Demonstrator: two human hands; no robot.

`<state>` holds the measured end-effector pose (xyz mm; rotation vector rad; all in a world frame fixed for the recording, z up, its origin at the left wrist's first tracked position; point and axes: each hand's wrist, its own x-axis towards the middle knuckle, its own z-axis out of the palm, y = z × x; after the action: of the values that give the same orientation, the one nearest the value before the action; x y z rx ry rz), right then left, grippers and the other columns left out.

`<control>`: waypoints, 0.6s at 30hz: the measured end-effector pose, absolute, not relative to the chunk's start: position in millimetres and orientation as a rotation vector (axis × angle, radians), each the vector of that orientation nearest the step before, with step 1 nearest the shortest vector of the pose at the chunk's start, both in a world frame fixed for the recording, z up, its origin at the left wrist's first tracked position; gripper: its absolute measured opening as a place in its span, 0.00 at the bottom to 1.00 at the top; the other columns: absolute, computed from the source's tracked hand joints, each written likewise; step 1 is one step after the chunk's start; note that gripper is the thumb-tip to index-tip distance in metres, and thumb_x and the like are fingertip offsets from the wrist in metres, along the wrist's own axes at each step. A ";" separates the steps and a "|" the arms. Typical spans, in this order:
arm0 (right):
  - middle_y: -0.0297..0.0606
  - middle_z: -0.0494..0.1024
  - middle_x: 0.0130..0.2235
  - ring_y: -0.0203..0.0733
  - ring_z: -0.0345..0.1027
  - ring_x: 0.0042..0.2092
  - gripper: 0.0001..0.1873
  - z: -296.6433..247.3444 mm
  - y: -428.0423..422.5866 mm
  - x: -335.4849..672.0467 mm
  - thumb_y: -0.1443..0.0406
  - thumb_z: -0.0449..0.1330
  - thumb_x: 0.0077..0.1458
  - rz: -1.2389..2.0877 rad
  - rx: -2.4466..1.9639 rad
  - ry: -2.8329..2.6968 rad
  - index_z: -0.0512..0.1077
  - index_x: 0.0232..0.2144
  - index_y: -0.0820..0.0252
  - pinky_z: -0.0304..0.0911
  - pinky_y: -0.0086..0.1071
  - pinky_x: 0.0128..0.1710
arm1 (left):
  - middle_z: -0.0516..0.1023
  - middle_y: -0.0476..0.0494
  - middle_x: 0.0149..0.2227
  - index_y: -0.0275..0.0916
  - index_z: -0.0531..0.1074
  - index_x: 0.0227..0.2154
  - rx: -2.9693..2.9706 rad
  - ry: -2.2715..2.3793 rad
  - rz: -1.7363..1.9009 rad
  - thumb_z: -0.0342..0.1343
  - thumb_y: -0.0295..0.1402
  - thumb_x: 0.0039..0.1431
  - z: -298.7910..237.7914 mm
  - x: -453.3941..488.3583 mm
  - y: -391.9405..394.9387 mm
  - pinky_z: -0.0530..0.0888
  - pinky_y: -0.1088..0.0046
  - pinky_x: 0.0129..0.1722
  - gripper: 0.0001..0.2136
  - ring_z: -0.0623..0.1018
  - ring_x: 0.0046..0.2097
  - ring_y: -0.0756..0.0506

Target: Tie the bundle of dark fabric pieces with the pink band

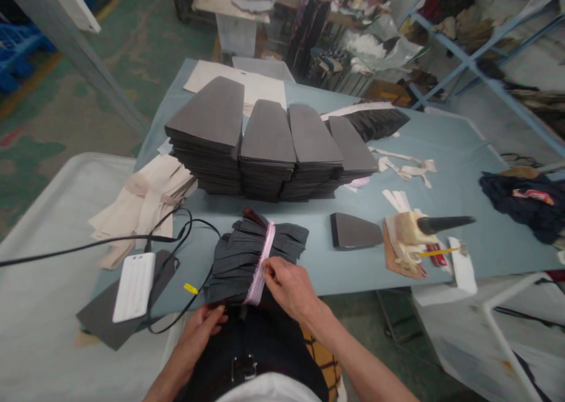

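Left hand (203,326) grips the fabric bundle (238,259) at its edge; right hand (288,285) pinches the pink band (266,246).

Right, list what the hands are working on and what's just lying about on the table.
In hand: dark pleated bundle, pink band around it, left hand at its near edge, right hand on the band.
Lying about: grey piece stacks, beige bundle, white card, black cable, brush.

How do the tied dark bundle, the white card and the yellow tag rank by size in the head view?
1. tied dark bundle
2. white card
3. yellow tag, by far the smallest
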<state>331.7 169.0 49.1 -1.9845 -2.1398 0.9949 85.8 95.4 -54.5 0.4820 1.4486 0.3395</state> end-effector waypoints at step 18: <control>0.41 0.81 0.41 0.46 0.78 0.39 0.14 60.1 218.9 345.0 0.70 0.52 0.68 0.826 -1.293 -3.183 0.67 0.54 0.56 0.62 0.33 0.32 | 0.80 0.36 0.52 0.37 0.76 0.45 0.120 1.312 0.606 0.72 0.43 0.42 -62.7 108.3 99.5 0.75 0.58 0.52 0.26 0.77 0.56 0.33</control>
<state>345.0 218.9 60.1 -1.2931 -3.1831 0.8259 108.3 99.5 -62.7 0.1203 1.3120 0.6061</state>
